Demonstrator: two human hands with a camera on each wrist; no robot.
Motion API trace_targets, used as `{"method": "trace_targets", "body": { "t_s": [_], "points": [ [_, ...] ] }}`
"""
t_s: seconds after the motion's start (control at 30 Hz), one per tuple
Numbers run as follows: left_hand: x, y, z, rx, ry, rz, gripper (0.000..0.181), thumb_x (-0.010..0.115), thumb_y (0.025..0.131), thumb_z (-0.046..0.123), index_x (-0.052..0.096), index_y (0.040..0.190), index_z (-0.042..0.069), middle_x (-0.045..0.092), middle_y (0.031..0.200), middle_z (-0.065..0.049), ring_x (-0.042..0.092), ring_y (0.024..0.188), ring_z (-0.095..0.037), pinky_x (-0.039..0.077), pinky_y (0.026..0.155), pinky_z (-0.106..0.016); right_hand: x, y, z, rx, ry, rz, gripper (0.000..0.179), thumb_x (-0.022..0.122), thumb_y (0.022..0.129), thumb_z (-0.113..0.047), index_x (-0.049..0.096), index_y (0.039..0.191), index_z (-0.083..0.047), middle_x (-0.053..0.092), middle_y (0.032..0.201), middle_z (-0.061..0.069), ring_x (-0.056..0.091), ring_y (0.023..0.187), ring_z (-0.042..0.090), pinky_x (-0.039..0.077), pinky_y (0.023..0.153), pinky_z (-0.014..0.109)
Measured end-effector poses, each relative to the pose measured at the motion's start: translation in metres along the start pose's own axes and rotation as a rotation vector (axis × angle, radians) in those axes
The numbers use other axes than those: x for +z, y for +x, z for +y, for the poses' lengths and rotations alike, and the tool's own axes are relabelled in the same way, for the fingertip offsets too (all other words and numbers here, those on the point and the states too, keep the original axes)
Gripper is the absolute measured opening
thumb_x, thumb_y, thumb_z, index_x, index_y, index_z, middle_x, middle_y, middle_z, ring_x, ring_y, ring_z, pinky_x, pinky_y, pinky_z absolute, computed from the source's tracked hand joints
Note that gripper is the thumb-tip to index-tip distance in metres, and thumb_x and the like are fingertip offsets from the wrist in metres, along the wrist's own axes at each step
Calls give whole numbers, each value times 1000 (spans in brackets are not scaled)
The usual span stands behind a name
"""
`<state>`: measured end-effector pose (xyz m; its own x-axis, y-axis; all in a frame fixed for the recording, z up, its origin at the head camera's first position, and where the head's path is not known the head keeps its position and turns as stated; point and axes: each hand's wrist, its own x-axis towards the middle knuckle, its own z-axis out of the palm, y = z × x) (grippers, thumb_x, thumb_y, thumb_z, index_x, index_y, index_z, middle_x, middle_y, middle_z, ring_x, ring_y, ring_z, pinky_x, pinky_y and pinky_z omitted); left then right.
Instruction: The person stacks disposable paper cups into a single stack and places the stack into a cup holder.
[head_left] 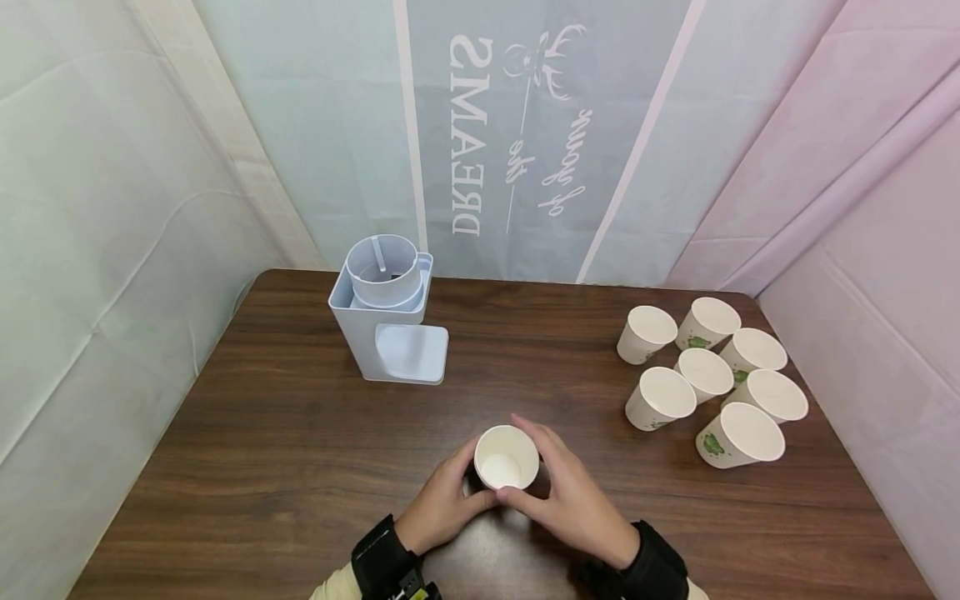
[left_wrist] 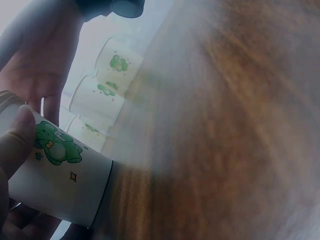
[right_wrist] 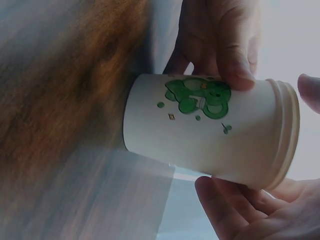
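Observation:
A white paper cup (head_left: 506,457) with a green cartoon bear stands upright between my hands, near the middle front of the table. In the right wrist view the cup (right_wrist: 200,125) shows a doubled rim, as if more than one is nested. My left hand (head_left: 446,500) grips it from the left, its thumb lying on the near side. From the right, my right hand (head_left: 562,492) curls round it, with the thumb by the near rim and fingers reaching the far side. The cup's base is at or very close to the tabletop; I cannot tell which.
Several white paper cups (head_left: 661,398) with green prints stand grouped at the right of the brown table (head_left: 285,450). At the back left is a pale blue plastic holder (head_left: 360,333) with a round part on top and a flat foot. Fabric curtains (head_left: 337,108) surround the table.

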<state>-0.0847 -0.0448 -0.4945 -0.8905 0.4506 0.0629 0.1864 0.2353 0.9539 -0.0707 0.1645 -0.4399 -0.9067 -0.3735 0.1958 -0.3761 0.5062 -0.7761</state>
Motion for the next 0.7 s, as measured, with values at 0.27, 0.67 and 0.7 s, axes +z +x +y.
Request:
{"method": "trace_targets", "body": {
  "t_s": [0.27, 0.67, 0.7],
  "points": [
    [1, 0, 0, 55, -18, 34, 77, 85, 84, 21, 47, 150, 12, 58, 141, -1, 53, 131, -20, 42, 112, -39, -19, -3, 2, -56, 16, 93, 71, 81, 89, -10, 45, 150, -7, 57, 140, 12, 58, 125, 31, 55, 96, 42],
    [1, 1, -1, 71, -8, 28, 78, 86, 82, 17, 47, 149, 11, 58, 141, -3, 54, 130, -22, 44, 111, -39, -60, -24, 17, -59, 3, 319, 82, 80, 80, 12, 46, 151, -9, 58, 139, 8, 57, 125, 10, 46, 100, 14],
    [1, 1, -1, 69, -8, 27, 77, 86, 82, 18, 47, 149, 11, 58, 141, -3, 54, 130, -22, 44, 111, -39, -64, -26, 19, -54, 1, 340, 82, 80, 79, 14, 46, 151, -8, 58, 138, 6, 57, 125, 8, 46, 100, 14]
  ]
}}
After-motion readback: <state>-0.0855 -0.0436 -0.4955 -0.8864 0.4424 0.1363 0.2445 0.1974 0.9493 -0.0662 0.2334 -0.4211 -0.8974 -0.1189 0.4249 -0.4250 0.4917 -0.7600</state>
